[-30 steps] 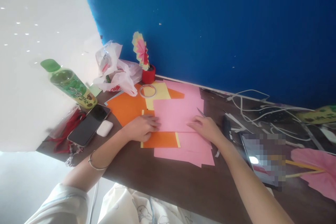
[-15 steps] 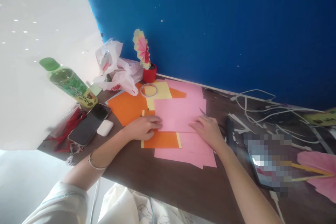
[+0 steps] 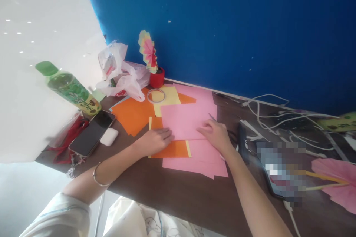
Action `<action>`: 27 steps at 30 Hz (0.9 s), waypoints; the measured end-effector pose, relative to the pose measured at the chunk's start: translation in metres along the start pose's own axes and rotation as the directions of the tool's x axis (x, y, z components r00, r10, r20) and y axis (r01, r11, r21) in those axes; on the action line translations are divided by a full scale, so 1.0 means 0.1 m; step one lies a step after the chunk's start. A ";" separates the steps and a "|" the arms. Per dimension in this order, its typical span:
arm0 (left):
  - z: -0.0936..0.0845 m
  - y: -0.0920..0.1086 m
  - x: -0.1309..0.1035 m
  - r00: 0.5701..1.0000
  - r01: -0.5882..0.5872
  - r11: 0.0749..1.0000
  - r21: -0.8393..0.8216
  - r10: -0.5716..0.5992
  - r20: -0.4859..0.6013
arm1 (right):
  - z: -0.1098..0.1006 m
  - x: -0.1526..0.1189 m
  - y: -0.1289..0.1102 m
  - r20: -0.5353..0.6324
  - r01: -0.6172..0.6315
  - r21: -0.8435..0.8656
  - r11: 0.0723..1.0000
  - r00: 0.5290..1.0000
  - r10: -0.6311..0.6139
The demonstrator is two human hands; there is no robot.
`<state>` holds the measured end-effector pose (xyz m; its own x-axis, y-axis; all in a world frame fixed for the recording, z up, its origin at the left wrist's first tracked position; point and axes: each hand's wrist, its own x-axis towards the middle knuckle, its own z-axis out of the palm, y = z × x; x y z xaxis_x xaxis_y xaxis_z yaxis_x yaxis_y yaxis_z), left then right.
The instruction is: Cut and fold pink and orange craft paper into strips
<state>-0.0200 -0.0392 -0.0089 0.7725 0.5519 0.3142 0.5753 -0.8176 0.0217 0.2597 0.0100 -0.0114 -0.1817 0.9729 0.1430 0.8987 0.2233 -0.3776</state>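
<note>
Step looked like steadying top pink sheet (image 3: 183,116) w/ both hands. Best done, IMO, w/ light, even pressure each side, sheet flat, near edge straight; pushing inward would prob. have buckled it. Sharp dark tip (image 3: 212,117) stuck out past R hand (image 3: 215,135), so worth keeping clear of paper; couldn't ID it or tell if held.

Posn: sheet lay betw. hands, touching both. L hand (image 3: 158,142) was at its lower L edge, fingers close tog., bent; couldn't confirm pinch. R hand's fingers rested tog. nr lower R corner; pinch unclear too. Orange sheet (image 3: 174,150) + lower pink paper (image 3: 191,164) sat partly underneath, on worktop (image 3: 183,196).
</note>
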 end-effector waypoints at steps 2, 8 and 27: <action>-0.01 0.05 -0.01 1.000 0.008 0.998 0.064 -0.009 0.024 | 0.00 0.00 0.00 0.011 -0.014 0.000 1.000 1.000 0.014; -0.01 0.30 -0.02 0.993 0.066 0.974 0.215 -0.084 0.078 | 0.01 0.02 0.02 0.033 -0.014 0.005 1.000 0.999 0.014; 0.17 0.68 0.03 0.967 0.234 0.951 0.203 -0.249 0.050 | -0.01 -0.41 -0.53 -0.180 0.148 -0.338 0.929 0.959 -0.218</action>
<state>0.0257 -0.0904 -0.0232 0.6175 0.7454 0.2510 0.7823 -0.6151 -0.0980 0.2198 -0.0419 0.0038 -0.2984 0.8739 0.3838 0.9434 0.3312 -0.0205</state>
